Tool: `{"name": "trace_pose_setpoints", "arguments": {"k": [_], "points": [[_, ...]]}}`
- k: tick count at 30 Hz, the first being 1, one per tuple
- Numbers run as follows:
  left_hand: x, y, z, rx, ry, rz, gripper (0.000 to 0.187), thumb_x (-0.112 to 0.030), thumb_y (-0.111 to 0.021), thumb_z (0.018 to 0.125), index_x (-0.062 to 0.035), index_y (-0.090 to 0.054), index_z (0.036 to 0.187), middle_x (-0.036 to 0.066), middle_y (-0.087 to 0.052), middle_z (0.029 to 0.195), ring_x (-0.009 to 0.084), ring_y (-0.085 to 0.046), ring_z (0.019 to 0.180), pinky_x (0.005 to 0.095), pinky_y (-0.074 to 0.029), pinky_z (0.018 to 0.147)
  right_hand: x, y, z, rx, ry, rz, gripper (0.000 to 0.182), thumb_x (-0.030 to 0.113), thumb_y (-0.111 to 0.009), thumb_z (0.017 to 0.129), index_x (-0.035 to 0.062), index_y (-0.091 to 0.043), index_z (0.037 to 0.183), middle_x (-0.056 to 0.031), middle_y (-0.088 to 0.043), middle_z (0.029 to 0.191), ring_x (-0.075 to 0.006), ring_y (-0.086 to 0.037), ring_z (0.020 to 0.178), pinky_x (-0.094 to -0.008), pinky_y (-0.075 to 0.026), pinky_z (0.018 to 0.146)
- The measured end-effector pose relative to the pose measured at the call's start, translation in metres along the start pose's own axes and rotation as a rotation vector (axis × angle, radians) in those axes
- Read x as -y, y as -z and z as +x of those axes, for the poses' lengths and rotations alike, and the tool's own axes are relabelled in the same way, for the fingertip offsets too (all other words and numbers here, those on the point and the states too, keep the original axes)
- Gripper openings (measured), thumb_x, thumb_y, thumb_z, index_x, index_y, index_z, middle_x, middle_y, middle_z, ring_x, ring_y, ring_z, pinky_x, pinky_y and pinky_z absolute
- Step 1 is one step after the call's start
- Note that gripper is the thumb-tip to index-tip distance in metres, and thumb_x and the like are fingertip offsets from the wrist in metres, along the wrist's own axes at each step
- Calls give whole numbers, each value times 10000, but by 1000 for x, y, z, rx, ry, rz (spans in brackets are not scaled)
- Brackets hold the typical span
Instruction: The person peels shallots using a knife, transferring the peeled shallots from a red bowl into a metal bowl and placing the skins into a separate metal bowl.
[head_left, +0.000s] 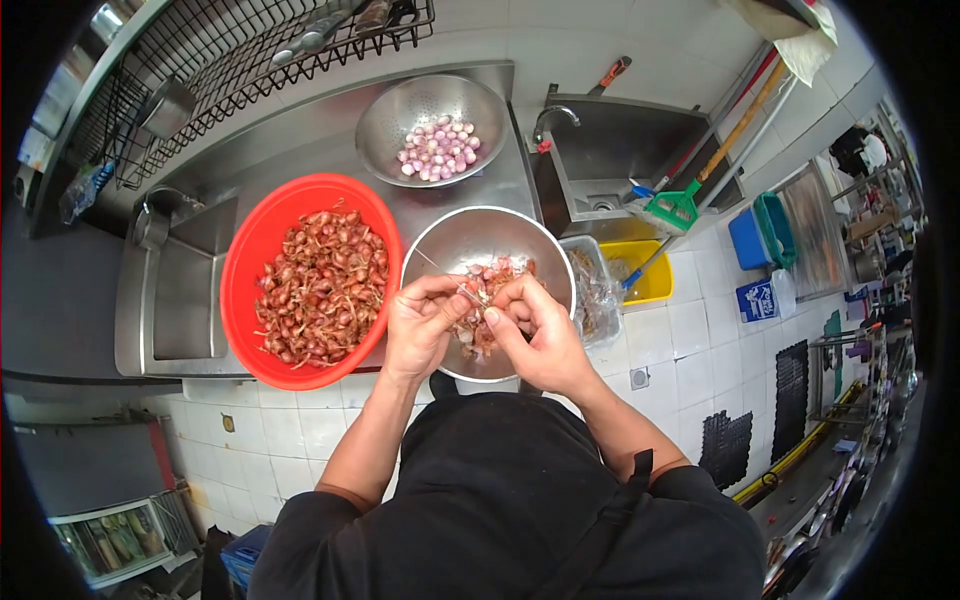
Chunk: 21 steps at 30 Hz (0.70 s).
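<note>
Small reddish shallot (470, 293) sits pinched between both hands over the round steel bowl (440, 250): left hand (420, 325) fingers clamped on it, right hand (540, 335) gripping beside. Light, firm, papery-skinned, likely slippery; best held by its ends. Left of that bowl, the red plastic basin (250, 240) holds unpeeled ones.

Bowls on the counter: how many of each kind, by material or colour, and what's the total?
Red plastic bowl, unpeeled shallots: 1
Metal colander, peeled shallots: 1
Metal bowl with peelings, under the left hand and right hand: 1
Total: 3
</note>
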<state>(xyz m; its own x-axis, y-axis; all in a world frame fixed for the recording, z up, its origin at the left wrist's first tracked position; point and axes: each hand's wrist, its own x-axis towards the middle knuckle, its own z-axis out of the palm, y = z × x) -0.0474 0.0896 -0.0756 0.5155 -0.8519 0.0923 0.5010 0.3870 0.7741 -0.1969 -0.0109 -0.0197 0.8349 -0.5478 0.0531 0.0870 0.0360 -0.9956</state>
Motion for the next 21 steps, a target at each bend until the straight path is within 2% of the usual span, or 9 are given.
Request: {"name": "trace_pose_setpoints", "arguments": {"k": [3, 5, 6, 8, 9, 13, 16, 19, 21], "points": [[1, -4, 1, -3, -18, -63, 206, 27, -665, 892, 1, -651, 1096, 131, -679, 1085, 181, -670, 942, 304, -550, 849, 6, 1, 0, 6, 2, -9, 136, 47, -599, 948, -8, -504, 1028, -41, -619, 788, -55, -589, 689, -236, -476, 609], [-3, -12, -1, -12, -27, -83, 204, 46, -658, 890, 8, -649, 1090, 130, -686, 1079, 178, -671, 956, 306, -545, 865, 11, -1, -1, -27, 149, -288, 228, 38, -615, 924, -37, -574, 1135, -112, -674, 879, -120, -646, 721, -277, -518, 669], [-4, -16, -3, -25, -30, -105, 203, 65, -652, 889, 14, -646, 1085, 129, -693, 1072, 175, -671, 971, 307, -540, 880, 10, -2, 1, -28, 151, -288, 228, 38, -615, 924, -37, -574, 1135, -112, -674, 879, -120, -646, 721, -277, -518, 669], [-5, -17, -3, -19, -46, -97, 201, 79, -641, 889, 22, -640, 1081, 135, -687, 1083, 181, -669, 986, 314, -536, 895, 6, -4, 5, -83, 465, -432, 341, 33, -627, 901, -29, -602, 1235, -177, -698, 1038, -215, -706, 861, -317, -544, 770], [-7, -19, -3, -12, -91, -64, 197, 84, -639, 888, 25, -638, 1076, 138, -685, 1086, 183, -668, 989, 316, -535, 898, 10, -3, 4, -64, 432, -420, 361, 27, -628, 896, -23, -613, 1253, -204, -682, 1141, -283, -699, 1006, -341, -541, 848], [-10, -20, -3, -12, -149, 4, 189, 97, -634, 884, 31, -639, 1061, 148, -683, 1087, 190, -667, 1002, 321, -531, 907, 9, -1, 5, -19, 390, -386, 366, 23, -627, 896, -21, -614, 1259, -201, -682, 1148, -276, -694, 1030, -336, -535, 872], [-12, -23, -3, -24, -160, 12, 174, 93, -638, 883, 33, -646, 1046, 149, -682, 1092, 192, -670, 996, 319, -532, 903, 7, -1, 7, -33, 441, -332, 385, 12, -626, 893, -17, -610, 1276, -194, -688, 1142, -257, -701, 990, -327, -531, 861], [-11, -21, -4, -25, -184, 18, 166, 83, -647, 883, 34, -653, 1042, 147, -686, 1077, 188, -674, 977, 316, -540, 887, 6, 3, 9, 28, 400, -306, 380, 18, -614, 911, -20, -602, 1289, -181, -697, 1139, -217, -698, 979, -317, -525, 854], [-12, -18, -6, -17, -145, -12, 174, 74, -643, 891, 36, -654, 1060, 145, -689, 1066, 185, -677, 964, 313, -544, 880, 5, 3, 10, 41, 287, -151, 346, 42, -589, 950, -12, -607, 1292, -120, -718, 1089, -134, -673, 899, -269, -519, 794]]}}
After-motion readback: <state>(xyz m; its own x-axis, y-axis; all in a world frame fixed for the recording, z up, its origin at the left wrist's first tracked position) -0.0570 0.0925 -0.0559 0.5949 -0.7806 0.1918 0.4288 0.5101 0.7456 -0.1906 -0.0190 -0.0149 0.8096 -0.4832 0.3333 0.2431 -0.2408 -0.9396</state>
